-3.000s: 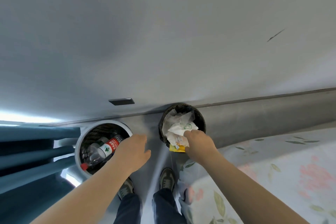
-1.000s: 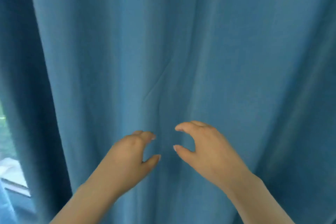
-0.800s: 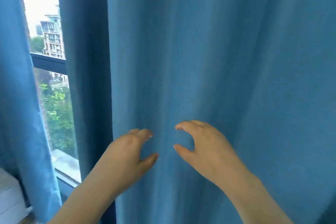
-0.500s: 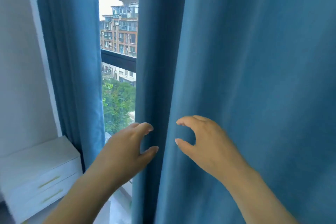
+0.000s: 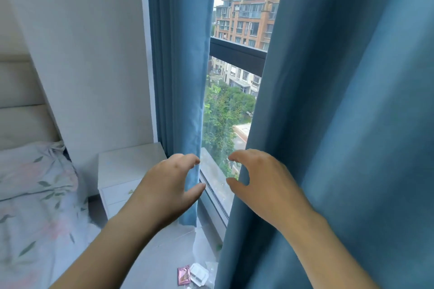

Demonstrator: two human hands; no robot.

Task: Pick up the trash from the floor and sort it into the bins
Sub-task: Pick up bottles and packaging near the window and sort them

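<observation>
The person had turned from the bins to the blue curtain (image 5: 352,124), and the left hand (image 5: 164,185) and right hand (image 5: 265,183) were both half-curled and empty, while a pink wrapper (image 5: 183,275) and a white plastic tray (image 5: 199,274) lay on the floor (image 5: 159,258) below and between them, so there was more trash to pick up.

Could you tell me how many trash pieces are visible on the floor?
2 certain: pink wrapper, white tray beside it; possibly clear film behind; curtain may hide more.

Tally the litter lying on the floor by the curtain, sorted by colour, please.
Pink wrapper: 1
White plastic tray: 1
Clear film, faint and hard to make out: 1
Total: 3
</observation>
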